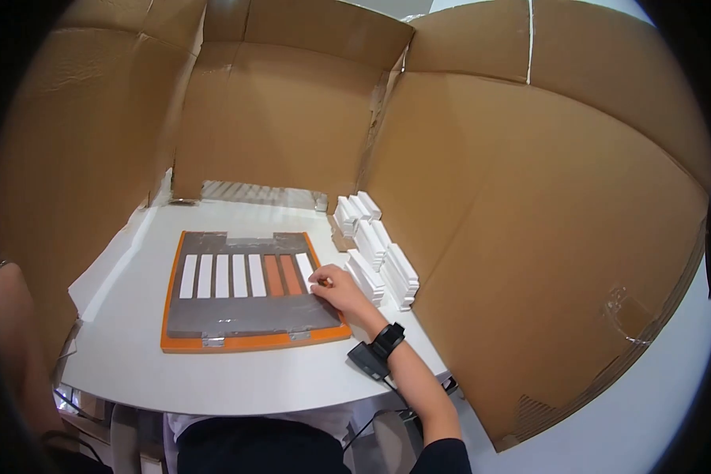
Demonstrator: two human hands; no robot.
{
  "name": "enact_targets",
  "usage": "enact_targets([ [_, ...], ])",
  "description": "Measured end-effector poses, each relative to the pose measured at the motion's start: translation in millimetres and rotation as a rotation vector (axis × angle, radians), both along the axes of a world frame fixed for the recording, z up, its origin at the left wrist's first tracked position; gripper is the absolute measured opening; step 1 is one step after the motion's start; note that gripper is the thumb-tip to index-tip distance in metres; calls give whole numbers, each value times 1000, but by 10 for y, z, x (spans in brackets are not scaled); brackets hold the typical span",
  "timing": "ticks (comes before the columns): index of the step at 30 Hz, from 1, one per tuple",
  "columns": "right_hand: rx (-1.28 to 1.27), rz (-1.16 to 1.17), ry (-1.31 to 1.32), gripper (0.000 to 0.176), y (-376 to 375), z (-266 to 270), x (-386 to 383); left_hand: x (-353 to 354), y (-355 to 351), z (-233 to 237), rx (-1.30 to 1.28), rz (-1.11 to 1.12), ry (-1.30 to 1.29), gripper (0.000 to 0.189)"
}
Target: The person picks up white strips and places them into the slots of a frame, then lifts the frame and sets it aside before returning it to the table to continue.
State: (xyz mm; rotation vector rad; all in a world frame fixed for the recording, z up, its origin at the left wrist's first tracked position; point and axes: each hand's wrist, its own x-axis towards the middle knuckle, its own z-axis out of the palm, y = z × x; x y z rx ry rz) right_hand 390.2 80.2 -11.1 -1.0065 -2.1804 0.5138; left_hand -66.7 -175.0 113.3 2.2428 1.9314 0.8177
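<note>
A grey board with an orange frame (256, 344) lies on the white table. Across it runs a row of upright slots: several hold white strips (223, 276), and two farther right show a reddish-brown surface (282, 275). My right hand (338, 290) is at the row's right end, its thumb and fingers bent together at the lower right edge of the last white strip (302, 267). Part of that strip is hidden behind the fingertips. My left hand (9, 288) is raised at the far left edge, by the cardboard wall; its fingers are mostly in shadow and cut off.
Stacks of white strips (387, 265) stand to the right of the board, along the cardboard wall (545, 237). Cardboard also rises behind and to the left of the table (126, 363). A black device (369, 361) with a cable hangs at my right wrist strap.
</note>
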Motion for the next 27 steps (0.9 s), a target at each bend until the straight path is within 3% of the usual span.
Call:
enact_targets([
  [27, -58, 7, 46, 21, 1, 15, 8, -289, -162, -12, 3, 53, -13, 21],
])
